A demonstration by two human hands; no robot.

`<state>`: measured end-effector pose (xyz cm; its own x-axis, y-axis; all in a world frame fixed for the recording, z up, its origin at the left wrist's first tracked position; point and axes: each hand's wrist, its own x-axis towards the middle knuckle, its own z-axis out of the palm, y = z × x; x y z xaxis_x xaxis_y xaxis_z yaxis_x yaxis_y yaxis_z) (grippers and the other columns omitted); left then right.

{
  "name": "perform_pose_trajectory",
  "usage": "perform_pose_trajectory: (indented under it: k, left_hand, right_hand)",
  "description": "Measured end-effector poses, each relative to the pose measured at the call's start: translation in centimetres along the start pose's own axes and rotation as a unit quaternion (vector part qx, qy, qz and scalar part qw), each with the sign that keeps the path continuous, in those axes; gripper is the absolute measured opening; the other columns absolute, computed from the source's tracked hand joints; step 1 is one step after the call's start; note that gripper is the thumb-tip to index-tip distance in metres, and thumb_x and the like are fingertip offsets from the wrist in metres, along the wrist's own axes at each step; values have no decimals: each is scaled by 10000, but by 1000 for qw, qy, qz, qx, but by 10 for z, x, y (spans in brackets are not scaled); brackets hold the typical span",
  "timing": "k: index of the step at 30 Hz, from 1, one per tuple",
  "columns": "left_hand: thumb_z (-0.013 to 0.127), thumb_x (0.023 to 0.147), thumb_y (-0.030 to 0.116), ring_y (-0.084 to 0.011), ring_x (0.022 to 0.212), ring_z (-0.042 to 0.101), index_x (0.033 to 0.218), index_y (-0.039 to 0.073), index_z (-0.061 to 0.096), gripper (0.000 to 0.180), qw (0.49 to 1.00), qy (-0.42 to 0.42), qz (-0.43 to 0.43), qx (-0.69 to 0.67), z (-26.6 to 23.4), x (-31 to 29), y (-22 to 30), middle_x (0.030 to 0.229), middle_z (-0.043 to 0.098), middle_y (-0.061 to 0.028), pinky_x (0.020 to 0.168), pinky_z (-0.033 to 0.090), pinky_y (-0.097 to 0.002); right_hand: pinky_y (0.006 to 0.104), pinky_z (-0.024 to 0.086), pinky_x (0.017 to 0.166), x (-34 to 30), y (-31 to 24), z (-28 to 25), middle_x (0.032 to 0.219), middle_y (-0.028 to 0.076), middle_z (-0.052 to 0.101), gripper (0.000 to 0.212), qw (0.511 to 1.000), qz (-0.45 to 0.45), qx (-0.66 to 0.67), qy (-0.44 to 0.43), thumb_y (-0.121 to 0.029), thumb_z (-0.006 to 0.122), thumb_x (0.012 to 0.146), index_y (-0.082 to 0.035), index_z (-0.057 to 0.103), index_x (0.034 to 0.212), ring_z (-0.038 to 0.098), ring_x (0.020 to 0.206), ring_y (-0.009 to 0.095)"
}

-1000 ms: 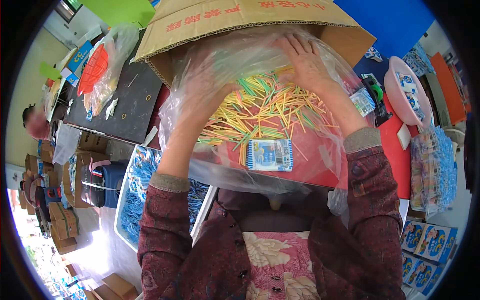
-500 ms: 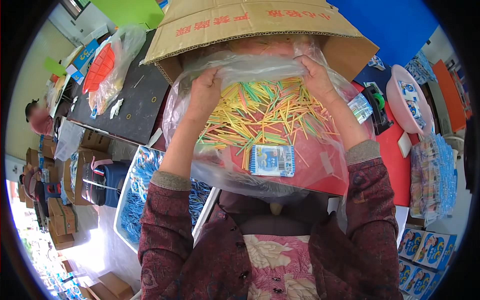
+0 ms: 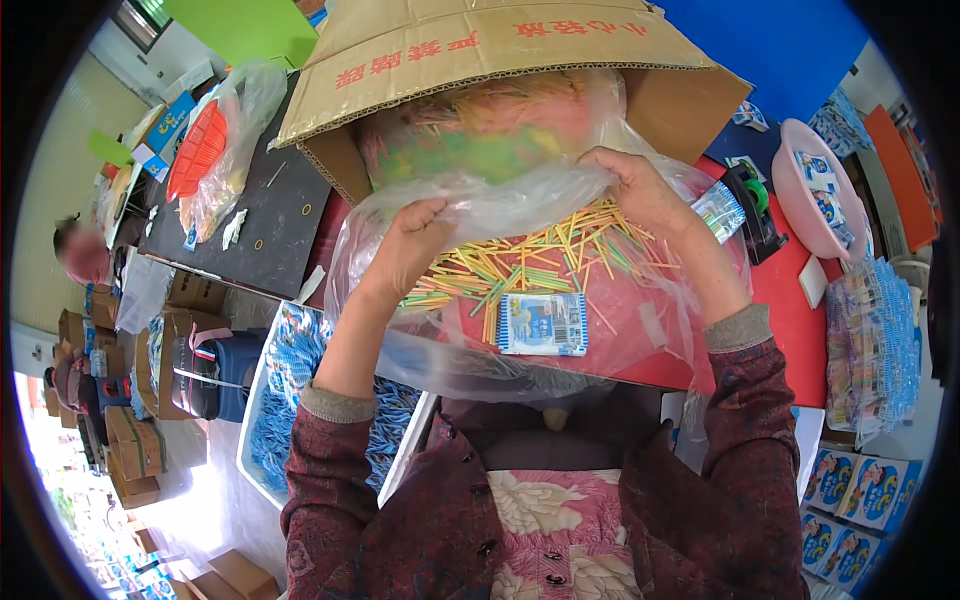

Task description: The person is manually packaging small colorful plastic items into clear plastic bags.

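Observation:
A clear plastic bag (image 3: 520, 190) stretches between my two hands, its edge bunched in each. My left hand (image 3: 412, 243) is closed on the left part of that edge, and my right hand (image 3: 640, 190) pinches the right part. Below the lifted edge lie many thin yellow, green and pink sticks (image 3: 530, 262), spread over the bag's plastic. Behind the plastic, inside the tipped cardboard box (image 3: 520, 45), more coloured sticks look blurred. A small blue and white packet (image 3: 543, 323) lies flat in front of the loose sticks.
On the right of the red table (image 3: 790, 300) stand a tape dispenser (image 3: 757, 215) and a pink basin (image 3: 810, 235) holding packets. A white bin (image 3: 262, 440) of blue packets is at the lower left. A red basket (image 3: 198, 150) sits on the black table (image 3: 270, 225).
Both hands have come down and nearer me with the bag's edge, which covers more of the far sticks. The box's inside shows more.

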<state>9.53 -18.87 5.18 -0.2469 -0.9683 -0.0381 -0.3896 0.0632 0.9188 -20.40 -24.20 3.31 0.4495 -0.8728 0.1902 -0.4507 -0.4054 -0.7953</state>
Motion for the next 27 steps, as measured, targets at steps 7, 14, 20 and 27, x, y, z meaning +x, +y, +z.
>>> perform_pose_trajectory:
  k: [7,14,20,27]
  left_hand:
    - [547,859,34,-129,906,556,1187,23,507,332,916,-32,46,-397,-15,-11,2,1073,572,-32,784,440,-243]
    - [571,848,50,-166,852,561,989,82,559,144,969,158,59,-183,2,35,-4,948,579,-20,760,450,-340]
    - [594,797,111,-304,1115,492,1169,127,572,373,773,219,404,437,47,23,4,1210,512,-113,921,411,-469]
    - [535,791,40,-327,1205,437,1108,142,627,345,744,254,342,515,18,84,-26,1289,490,-111,978,375,-462]
  right_hand:
    - [234,446,845,-7,-27,-24,1012,20,619,454,985,116,77,-105,105,467,731,-44,573,1147,567,960,88]
    - [233,464,769,12,15,-35,1030,32,625,462,890,74,450,-16,-81,503,791,-1,512,1247,584,848,104]
    - [237,469,656,16,49,-46,907,35,622,338,874,132,467,29,-121,514,841,-3,573,1152,567,734,99]
    - [240,471,696,13,15,-27,874,32,617,283,902,172,377,120,-81,594,813,-48,605,1093,582,781,104]
